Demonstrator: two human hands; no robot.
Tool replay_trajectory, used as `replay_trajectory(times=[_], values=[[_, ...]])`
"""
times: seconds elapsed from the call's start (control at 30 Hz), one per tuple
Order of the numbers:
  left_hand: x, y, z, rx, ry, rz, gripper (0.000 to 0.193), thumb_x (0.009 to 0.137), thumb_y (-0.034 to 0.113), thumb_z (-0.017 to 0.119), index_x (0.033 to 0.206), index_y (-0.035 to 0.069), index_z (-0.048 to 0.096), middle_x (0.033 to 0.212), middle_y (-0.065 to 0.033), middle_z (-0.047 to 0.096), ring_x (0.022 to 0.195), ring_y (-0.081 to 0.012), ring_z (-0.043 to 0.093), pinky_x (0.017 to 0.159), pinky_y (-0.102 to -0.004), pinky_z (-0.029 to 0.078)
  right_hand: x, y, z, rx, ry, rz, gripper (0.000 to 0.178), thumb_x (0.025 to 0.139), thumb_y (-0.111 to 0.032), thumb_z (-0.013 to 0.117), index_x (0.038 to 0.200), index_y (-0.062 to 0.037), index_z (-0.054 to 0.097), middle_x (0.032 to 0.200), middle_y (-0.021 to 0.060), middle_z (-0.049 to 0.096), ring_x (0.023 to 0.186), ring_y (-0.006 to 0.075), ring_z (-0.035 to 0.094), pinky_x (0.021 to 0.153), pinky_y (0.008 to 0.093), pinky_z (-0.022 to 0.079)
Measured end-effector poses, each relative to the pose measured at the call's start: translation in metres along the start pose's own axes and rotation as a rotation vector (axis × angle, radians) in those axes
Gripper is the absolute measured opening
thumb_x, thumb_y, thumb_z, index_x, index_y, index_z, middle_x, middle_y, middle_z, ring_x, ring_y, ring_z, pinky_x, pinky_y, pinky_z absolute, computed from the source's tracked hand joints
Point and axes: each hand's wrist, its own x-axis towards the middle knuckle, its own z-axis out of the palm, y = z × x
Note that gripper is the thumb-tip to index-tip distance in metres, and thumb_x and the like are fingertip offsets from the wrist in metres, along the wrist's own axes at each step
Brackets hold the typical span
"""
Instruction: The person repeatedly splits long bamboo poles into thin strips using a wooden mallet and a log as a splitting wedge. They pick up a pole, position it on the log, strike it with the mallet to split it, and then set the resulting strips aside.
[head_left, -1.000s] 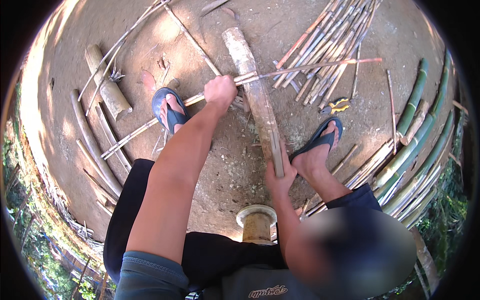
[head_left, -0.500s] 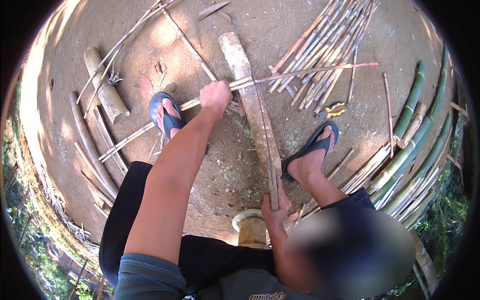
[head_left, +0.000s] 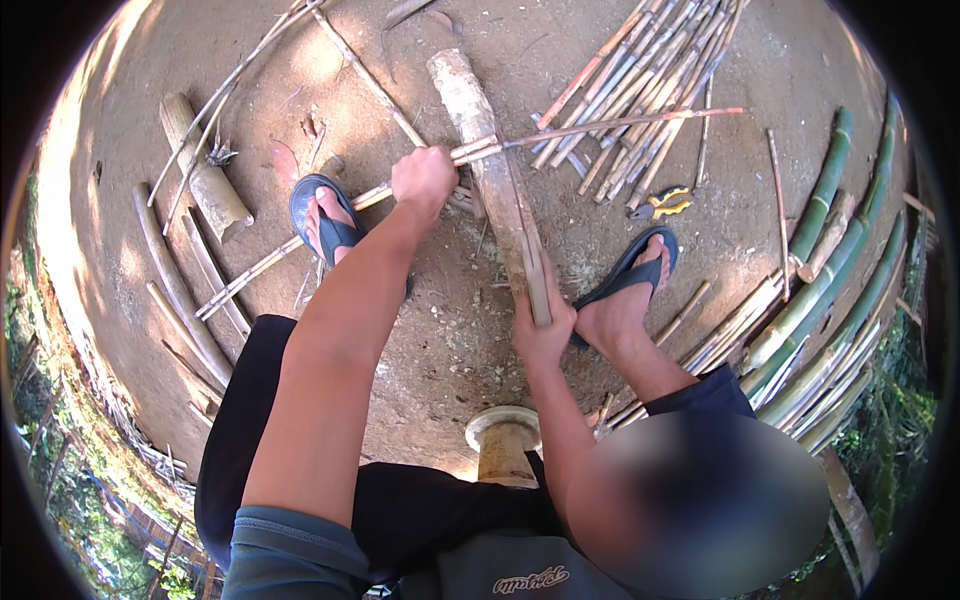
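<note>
My left hand (head_left: 423, 183) is closed round a slim bamboo pole (head_left: 600, 127), which lies crosswise over a thick, pale log (head_left: 462, 95). To the right of that grip, a thin dark saw blade meets the pole on top of the log; it shows nearly edge-on, so its teeth cannot be made out. My right hand (head_left: 543, 335) is wrapped round the straight wooden handle of this saw (head_left: 538, 290), above the log's near end. The pole's left part passes by my sandalled left foot (head_left: 328, 222). My right foot (head_left: 640, 275) stands right of the log.
A bundle of cut bamboo sticks (head_left: 650, 85) lies at the far right, with yellow-handled pliers (head_left: 660, 204) nearer. Green bamboo poles (head_left: 825, 195) line the right side. At left are a short thick piece (head_left: 205, 180) and long sticks. A round stump-like piece (head_left: 505, 440) stands close by.
My right hand has pushed the saw forward, away from me, along the log. My left hand still holds the pole in much the same place; the whole view has shifted slightly.
</note>
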Motion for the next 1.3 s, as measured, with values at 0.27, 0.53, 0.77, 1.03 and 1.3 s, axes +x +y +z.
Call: replay_trajectory(times=[0.27,0.53,0.77,1.03,1.3], values=[[0.006,-0.002,-0.003,0.023,0.026,-0.031,0.022,0.084,0.021,0.057,0.092,0.009,0.073,0.09,-0.0201,0.071,0.085,-0.0372,0.07,0.077,-0.0466,0.056,-0.075,0.04,-0.03,-0.052,0.094,-0.056,0.063,0.073,0.006,0.06,0.136,0.0041,0.053,0.098,0.0223,0.07,0.068,0.0299,0.069,0.066,0.034,0.054],[0.003,-0.004,-0.001,0.037,0.014,-0.034,0.023,0.084,0.022,0.057,0.094,0.009,0.073,0.089,-0.0198,0.071,0.085,-0.0379,0.07,0.078,-0.0458,0.056,0.066,-0.032,-0.042,-0.097,0.316,-0.145,0.054,0.084,-0.002,0.062,0.137,0.0015,0.052,0.102,0.0247,0.069,0.078,0.0203,0.069,0.069,0.0323,0.053],[0.007,0.002,0.0,0.031,0.028,-0.03,0.021,0.083,0.023,0.061,0.091,0.008,0.073,0.089,-0.0202,0.071,0.085,-0.0377,0.07,0.078,-0.0466,0.056,0.172,-0.023,-0.073,-0.278,0.743,-0.137,0.053,0.09,-0.016,0.062,0.141,-0.0084,0.05,0.09,0.0219,0.071,0.074,0.0373,0.069,0.069,0.0433,0.052],[0.006,0.003,0.002,0.05,0.018,0.002,0.02,0.084,0.024,0.062,0.092,0.008,0.071,0.087,-0.0203,0.071,0.082,-0.0381,0.07,0.075,-0.047,0.056,0.209,0.101,-0.204,-0.938,0.428,0.388,0.077,0.084,-0.019,0.069,0.151,-0.0106,0.032,0.102,0.0252,0.068,0.089,0.0403,0.067,0.082,0.0492,0.051],[0.004,0.0,-0.003,0.082,0.066,-0.016,0.019,0.084,0.021,0.058,0.091,0.008,0.072,0.086,-0.0206,0.071,0.082,-0.038,0.07,0.075,-0.0467,0.056,0.25,0.072,-0.165,-0.935,0.115,-0.087,0.057,0.079,-0.005,0.062,0.133,-0.0211,0.055,0.116,0.013,0.05,0.109,0.032,0.054,0.091,0.0449,0.05]])
